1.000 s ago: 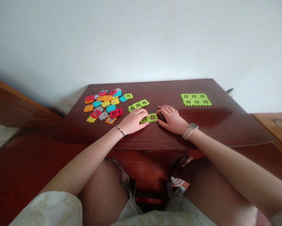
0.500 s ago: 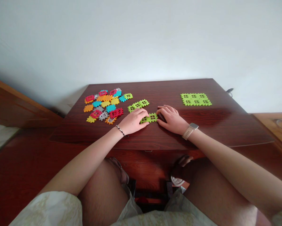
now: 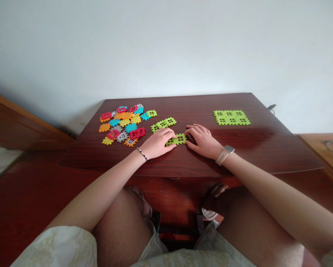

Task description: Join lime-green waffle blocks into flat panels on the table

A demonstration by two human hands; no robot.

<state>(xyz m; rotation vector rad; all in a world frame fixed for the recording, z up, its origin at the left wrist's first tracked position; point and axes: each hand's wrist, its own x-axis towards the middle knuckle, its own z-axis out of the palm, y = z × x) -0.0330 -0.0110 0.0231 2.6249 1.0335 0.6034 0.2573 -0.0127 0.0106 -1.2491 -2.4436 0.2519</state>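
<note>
I record a thin bracelet (image 3: 141,154), black with white beads, on the left wrist (image 3: 145,152). The right wrist (image 3: 218,153) carries a watch (image 3: 224,154) with a cream strap and a pale metallic case. Forearms and legs are bare. The garment (image 3: 57,246) is pale cream with a faint print. A dark sandal (image 3: 214,196) with a pale sole shows.

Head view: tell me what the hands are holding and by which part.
The left hand and right hand hold a lime-green plastic block strip by its two short ends, one hand at each end.
</note>
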